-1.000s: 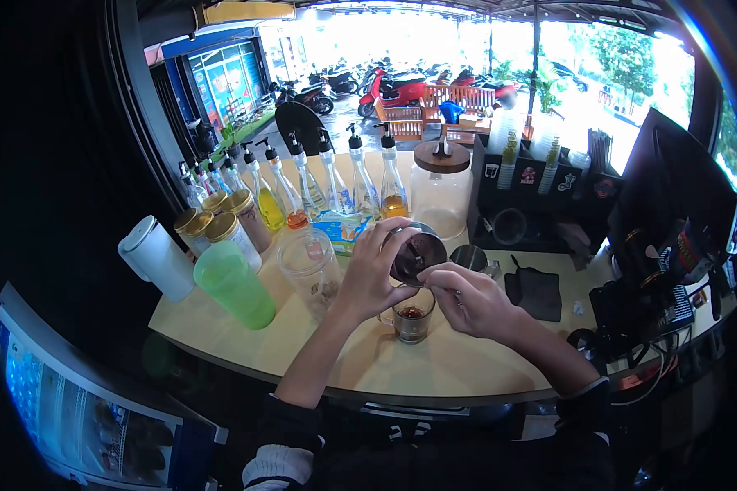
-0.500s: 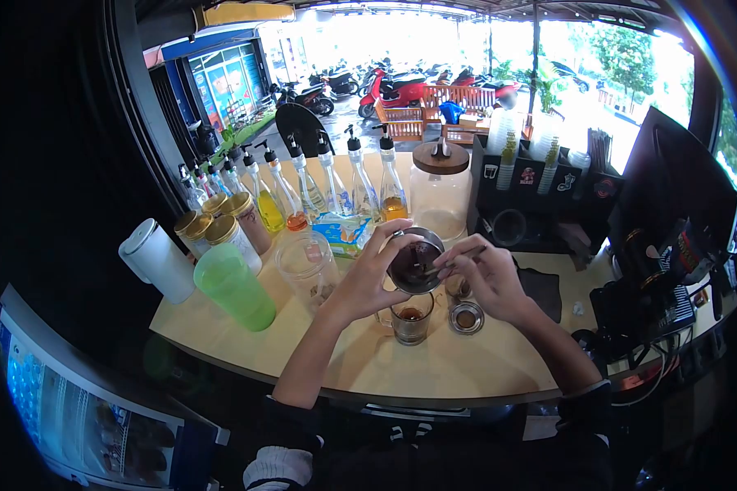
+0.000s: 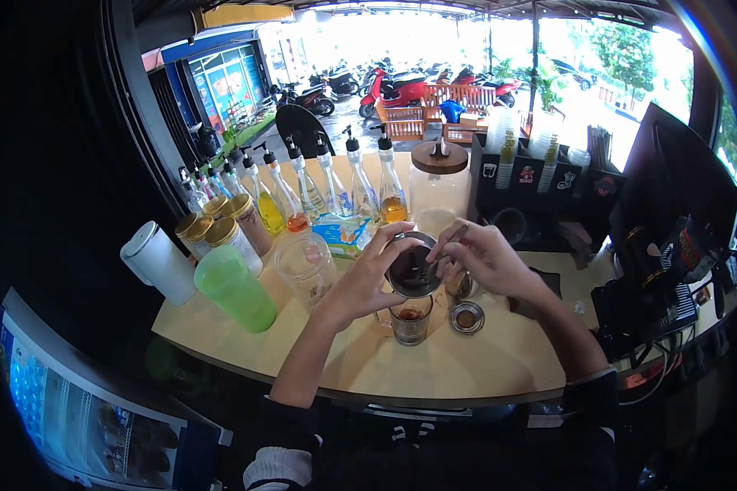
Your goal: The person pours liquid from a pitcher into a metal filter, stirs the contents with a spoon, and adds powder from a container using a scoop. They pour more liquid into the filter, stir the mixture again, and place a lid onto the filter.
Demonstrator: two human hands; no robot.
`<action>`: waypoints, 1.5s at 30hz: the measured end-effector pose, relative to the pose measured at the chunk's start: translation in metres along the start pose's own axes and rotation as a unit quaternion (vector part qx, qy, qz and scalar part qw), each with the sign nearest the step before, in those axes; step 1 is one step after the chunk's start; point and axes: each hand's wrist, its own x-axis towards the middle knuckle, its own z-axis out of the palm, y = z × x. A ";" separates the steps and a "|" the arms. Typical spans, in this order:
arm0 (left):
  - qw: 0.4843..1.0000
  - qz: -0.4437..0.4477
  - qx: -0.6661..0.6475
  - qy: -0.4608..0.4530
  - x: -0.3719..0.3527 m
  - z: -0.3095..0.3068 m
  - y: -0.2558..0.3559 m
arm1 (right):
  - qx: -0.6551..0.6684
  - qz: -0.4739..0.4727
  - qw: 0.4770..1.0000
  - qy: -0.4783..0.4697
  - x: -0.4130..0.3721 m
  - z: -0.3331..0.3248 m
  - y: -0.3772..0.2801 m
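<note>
My left hand (image 3: pixel 359 282) is wrapped around a round metal cup (image 3: pixel 412 274), its dark inside tipped towards me. In my right hand (image 3: pixel 490 260) I pinch the handle of a thin spoon (image 3: pixel 458 235), whose lower end reaches into the cup. Directly below the cup stands a glass mug (image 3: pixel 409 329) with some brown liquid at its bottom. To the mug's right sits a small round metal piece (image 3: pixel 467 317) with a brown centre. A small container (image 3: pixel 460 286) is partly hidden behind my right hand.
A green plastic pitcher (image 3: pixel 235 290), a clear plastic jar (image 3: pixel 303 266) and a white jug (image 3: pixel 157 262) stand at left. Pump bottles (image 3: pixel 393 196) line the back beside a large wooden-lidded jar (image 3: pixel 440 192). A black cup holder (image 3: pixel 524 176) and a dark screen (image 3: pixel 659 180) are at right.
My right hand has shifted slightly up and to the left with the spoon, closer to the cup's rim. My left hand and the cup have stayed nearly in place.
</note>
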 end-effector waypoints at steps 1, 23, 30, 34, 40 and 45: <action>1.000 -0.005 -0.001 -0.011 0.000 -0.001 0.000 | 0.001 0.028 1.000 -0.012 0.003 -0.006 -0.003; 1.000 0.026 0.009 0.002 0.000 0.000 0.000 | 0.010 0.028 0.998 -0.052 0.017 0.003 -0.008; 0.997 0.009 0.047 0.053 0.000 0.005 0.000 | -0.030 -0.019 0.999 0.023 0.003 0.015 -0.002; 0.995 0.004 0.064 0.077 0.000 0.008 -0.001 | -0.052 -0.054 0.996 0.054 -0.001 0.017 -0.001; 0.995 0.008 0.071 0.071 0.001 0.009 -0.002 | -0.087 -0.056 0.993 0.049 0.000 0.017 -0.004; 0.997 0.006 0.062 0.047 0.001 0.007 0.000 | -0.033 -0.014 0.998 0.042 0.003 0.016 0.002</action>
